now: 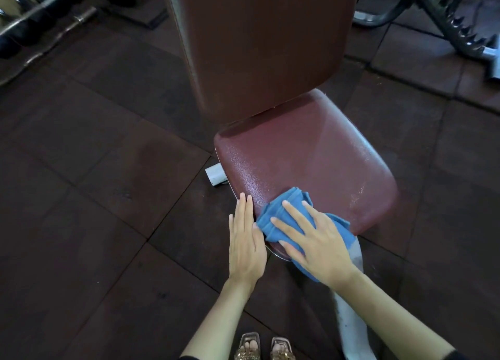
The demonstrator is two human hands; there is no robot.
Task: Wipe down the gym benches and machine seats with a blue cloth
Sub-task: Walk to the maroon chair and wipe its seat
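The right hand (316,240) lies flat, fingers spread, pressing the bunched blue cloth (284,219) onto the near corner of the maroon padded vinyl seat (311,156). The left hand (246,240) rests flat, fingers extended, seemingly on the seat's left edge, touching the cloth.

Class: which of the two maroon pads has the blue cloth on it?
The seat pad, flat and nearest the person; the upright back pad is bare. The right hand presses the blue cloth.

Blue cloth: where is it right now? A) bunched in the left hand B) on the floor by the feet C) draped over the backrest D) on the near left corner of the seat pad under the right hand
D: the blue cloth lies on the seat pad near corner, with the right hand flat on it and the left hand beside it at the pad's edge.
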